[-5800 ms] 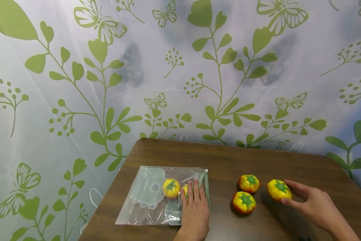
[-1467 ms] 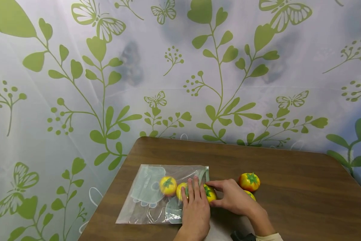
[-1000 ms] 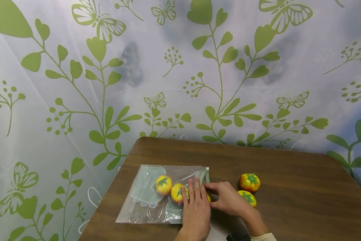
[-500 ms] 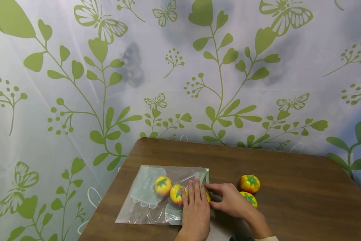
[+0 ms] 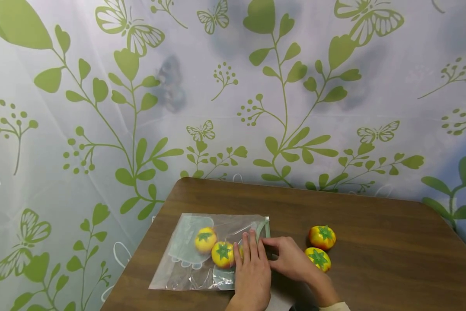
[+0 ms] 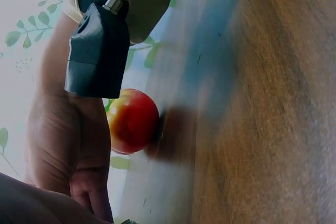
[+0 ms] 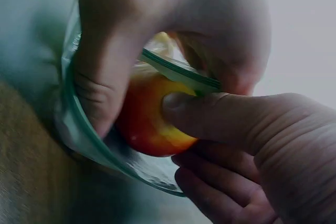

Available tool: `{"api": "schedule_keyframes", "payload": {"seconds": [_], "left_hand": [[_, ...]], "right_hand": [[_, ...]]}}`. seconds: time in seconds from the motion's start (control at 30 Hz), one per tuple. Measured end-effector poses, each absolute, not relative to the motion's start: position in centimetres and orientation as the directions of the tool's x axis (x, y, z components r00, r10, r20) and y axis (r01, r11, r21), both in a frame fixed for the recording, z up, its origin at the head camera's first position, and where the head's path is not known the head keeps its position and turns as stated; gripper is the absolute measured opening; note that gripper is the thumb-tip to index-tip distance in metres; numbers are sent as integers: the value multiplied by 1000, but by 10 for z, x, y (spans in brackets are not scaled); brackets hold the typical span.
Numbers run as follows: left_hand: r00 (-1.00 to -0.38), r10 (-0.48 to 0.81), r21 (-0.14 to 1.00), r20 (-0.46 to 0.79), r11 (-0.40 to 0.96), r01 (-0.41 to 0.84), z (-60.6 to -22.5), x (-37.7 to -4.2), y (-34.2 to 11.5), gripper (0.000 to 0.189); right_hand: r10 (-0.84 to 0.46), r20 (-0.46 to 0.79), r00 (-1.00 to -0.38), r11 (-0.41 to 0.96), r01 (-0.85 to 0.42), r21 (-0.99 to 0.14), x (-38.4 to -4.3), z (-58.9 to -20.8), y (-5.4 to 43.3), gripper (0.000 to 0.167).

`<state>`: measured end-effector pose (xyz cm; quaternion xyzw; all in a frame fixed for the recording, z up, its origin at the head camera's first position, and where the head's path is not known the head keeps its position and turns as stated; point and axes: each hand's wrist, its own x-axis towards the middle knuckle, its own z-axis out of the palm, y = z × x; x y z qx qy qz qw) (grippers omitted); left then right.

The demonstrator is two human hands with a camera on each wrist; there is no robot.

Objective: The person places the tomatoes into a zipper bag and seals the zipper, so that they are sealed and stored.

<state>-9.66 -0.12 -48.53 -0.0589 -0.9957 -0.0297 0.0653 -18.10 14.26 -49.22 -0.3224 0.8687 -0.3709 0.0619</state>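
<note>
both hands are at a clear bag holding yellow fruits.

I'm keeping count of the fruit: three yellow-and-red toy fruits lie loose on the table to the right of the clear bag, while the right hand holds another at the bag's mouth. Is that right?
The count is off: two loose toy fruits, not three, lie on the table to the right of the clear bag, as the head view shows. The right hand does hold another fruit at the bag's mouth.
</note>
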Motion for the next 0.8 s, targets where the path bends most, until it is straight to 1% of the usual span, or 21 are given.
{"api": "schedule_keyframes", "payload": {"seconds": [0.13, 0.33, 0.5, 0.63, 0.73, 0.8], "left_hand": [[-978, 111, 27, 175, 993, 117, -487, -96, -1, 74], [-972, 97, -4, 214, 995, 98, -489, -96, 0, 67], [-975, 97, -3, 202, 995, 99, -490, -97, 1, 66], [-980, 89, 1, 179, 996, 91, -490, -98, 2, 71], [-985, 83, 7, 149, 996, 84, -488, -98, 2, 79], [-989, 83, 5, 126, 996, 84, -487, -98, 1, 87]], "right_hand": [[-577, 143, -804, 519, -496, -696, -181, -498, 138, 55], [-546, 98, -832, 489, -412, -769, -181, -504, 132, 60], [-542, 87, -836, 511, -410, -755, -181, -503, 135, 59], [-570, 80, -818, 459, -398, -794, -181, -493, 144, 58], [-580, 69, -812, 416, -368, -832, -180, -482, 153, 59], [-574, 57, -817, 420, -353, -836, -179, -474, 160, 59]]}}
